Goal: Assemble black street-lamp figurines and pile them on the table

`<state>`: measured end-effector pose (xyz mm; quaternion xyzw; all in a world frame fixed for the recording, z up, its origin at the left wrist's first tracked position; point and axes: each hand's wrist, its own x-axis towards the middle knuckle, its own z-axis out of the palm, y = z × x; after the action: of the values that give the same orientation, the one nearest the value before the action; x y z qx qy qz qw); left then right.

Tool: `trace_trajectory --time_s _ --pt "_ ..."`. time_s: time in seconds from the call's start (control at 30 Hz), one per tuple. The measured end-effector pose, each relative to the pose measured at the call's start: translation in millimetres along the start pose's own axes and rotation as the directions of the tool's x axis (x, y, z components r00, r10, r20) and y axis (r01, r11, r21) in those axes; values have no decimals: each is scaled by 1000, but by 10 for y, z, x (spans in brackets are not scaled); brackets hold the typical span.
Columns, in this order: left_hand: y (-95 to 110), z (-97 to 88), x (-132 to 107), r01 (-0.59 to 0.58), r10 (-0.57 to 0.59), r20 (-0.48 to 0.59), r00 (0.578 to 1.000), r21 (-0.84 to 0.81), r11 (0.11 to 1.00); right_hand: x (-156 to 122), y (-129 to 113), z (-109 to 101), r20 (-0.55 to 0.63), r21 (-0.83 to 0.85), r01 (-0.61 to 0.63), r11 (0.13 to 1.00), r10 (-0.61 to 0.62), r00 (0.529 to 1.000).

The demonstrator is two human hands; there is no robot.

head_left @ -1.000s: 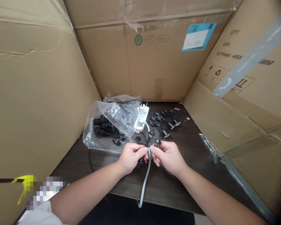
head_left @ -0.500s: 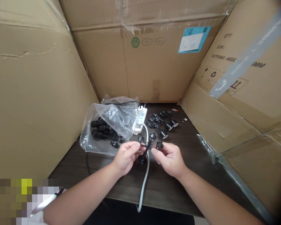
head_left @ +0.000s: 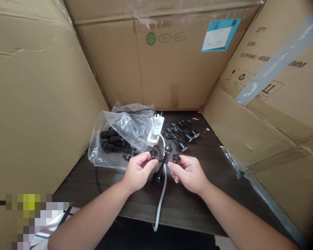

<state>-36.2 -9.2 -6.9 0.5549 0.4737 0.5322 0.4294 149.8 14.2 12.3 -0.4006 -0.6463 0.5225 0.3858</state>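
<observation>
Between my hands is a small black model street lamp [head_left: 161,169] with three lantern heads and a round base, its post leaning a little. My left hand [head_left: 139,172] pinches the arm under the left lantern. On the other side, my right hand [head_left: 190,173] pinches the arm by the right lantern. The middle lantern rises above both hands. Whether the base touches the table cannot be made out. Several like lamps [head_left: 181,144] lie on their sides behind my right hand. More black lamps [head_left: 114,143] show inside a clear plastic bag [head_left: 99,158] beyond my left hand.
A white power strip [head_left: 158,130] stands at the back of the dark table [head_left: 214,208]. Its white cable [head_left: 160,208] runs behind the lamp and over the front edge. Cardboard walls [head_left: 167,76] enclose the left, back and right. Small scraps [head_left: 207,130] lie at back right.
The lamp's lanterns stand more upright to the view, and the left lantern has shifted slightly left. My left hand has moved slightly left. Both hands keep their pinch. The camera view has tilted slightly.
</observation>
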Motion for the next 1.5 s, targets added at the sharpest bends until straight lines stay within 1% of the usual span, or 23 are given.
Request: trace_trajectory --time_s 0.13,0.27,0.43,0.57,0.63,0.7,0.73,0.8,0.83,0.9,1.07,1.2,1.3,1.5 --pt "21 19 6 27 -27 23 999 -6 1000 2 -14 -3 25 -8 -4 1000 4 1000" --pt "28 30 -8 24 -25 25 999 41 999 -6 -24 6 43 14 -20 1000 19 999" --pt "24 59 -46 22 -21 -16 1000 40 999 -28 -33 48 11 72 -58 996 57 998" --pt "10 92 -70 -14 16 -45 999 58 998 -40 -34 67 -5 65 -39 997 40 999" --pt "10 93 -82 -55 59 -52 997 85 995 -50 -33 60 3 39 14 999 -14 1000" --pt "27 83 -98 -124 131 -44 990 129 984 -63 -35 46 0 -15 129 991 -129 992" --pt "41 75 -107 -169 176 -35 984 149 974 -71 -37 37 -3 -57 207 977 -207 978" --pt "77 58 -123 -259 264 -12 964 166 951 -83 -43 20 2 -140 358 923 -361 933" --pt "96 50 -129 -296 300 -1 954 160 942 -87 -46 14 9 -166 415 894 -420 908" --pt "126 39 -135 -345 346 15 938 137 929 -89 -53 5 26 -183 484 856 -488 872" --pt "139 33 -134 -372 369 49 928 98 923 -84 -81 4 14 -215 534 818 -544 839" --pt "129 42 -140 -355 349 97 932 57 933 -86 -107 10 70 -203 561 802 -560 826" --pt "127 45 -146 -354 350 100 931 30 935 -93 -115 22 83 -170 583 795 -577 812" --pt "111 46 -151 -381 376 84 923 49 923 -112 -108 47 71 -172 541 823 -538 840"
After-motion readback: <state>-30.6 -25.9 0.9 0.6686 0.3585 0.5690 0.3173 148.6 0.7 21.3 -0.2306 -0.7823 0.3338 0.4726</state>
